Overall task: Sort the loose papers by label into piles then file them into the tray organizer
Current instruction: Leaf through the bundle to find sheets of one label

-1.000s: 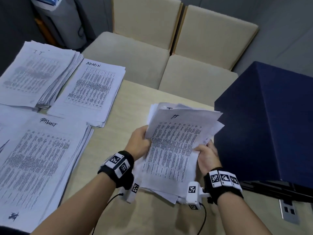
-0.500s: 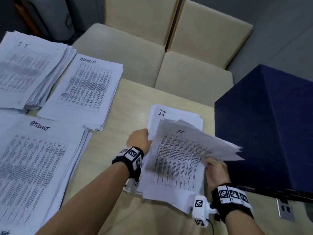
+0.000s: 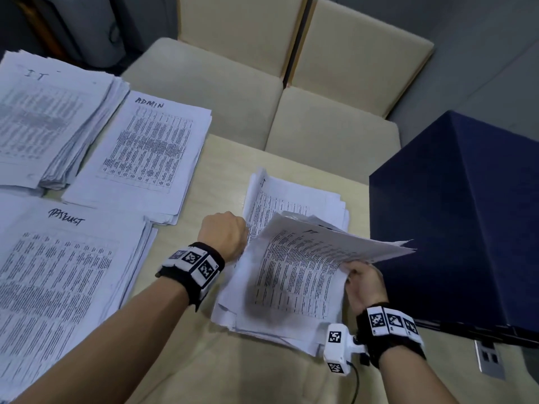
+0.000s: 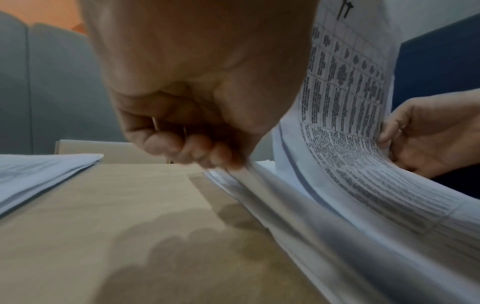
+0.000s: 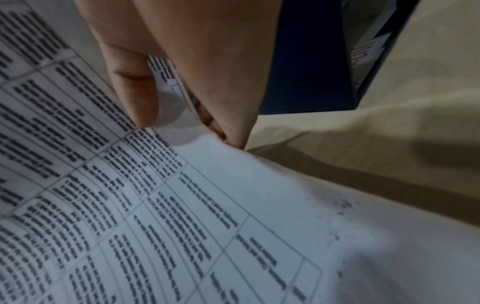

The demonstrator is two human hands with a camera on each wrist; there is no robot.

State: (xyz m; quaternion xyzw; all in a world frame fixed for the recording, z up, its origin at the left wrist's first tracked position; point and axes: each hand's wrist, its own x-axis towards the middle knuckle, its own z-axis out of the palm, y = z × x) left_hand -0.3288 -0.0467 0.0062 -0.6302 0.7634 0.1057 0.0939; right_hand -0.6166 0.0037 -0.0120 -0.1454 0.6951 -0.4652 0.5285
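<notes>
Closely, right hand (image 3: 363,282) thumb and fingers pinching the lifted edge of a sheet marked IT (image 3: 303,266), left hand (image 3: 224,237) fingers curled at the loose stack's (image 3: 271,319) left edge, stack on the table (image 3: 204,354), dark blue organizer (image 3: 458,217) just beside, sorted piles (image 3: 140,153) further left.

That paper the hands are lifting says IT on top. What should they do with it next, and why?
Probably carry the lifted sheets, pinched by the right hand, across to the IT pile at the far left, since the labels match. The left hand grips their left edge.
</notes>
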